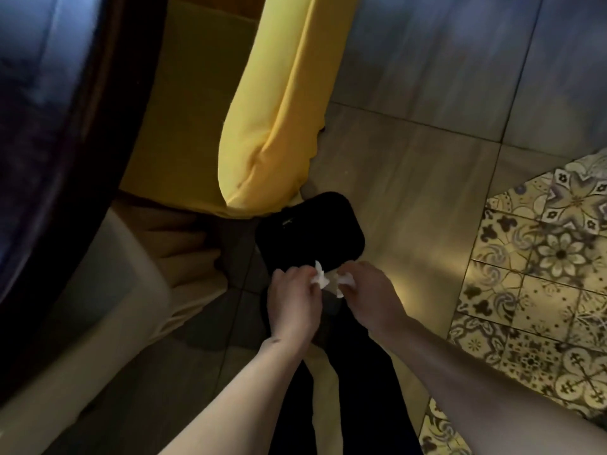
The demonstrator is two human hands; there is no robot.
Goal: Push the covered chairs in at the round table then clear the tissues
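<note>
Both the left hand and right hand are pinched shut on crumpled white tissues right above a black bin, just past it the yellow covered chair, and loose bits could easily flutter onto the floor.
</note>
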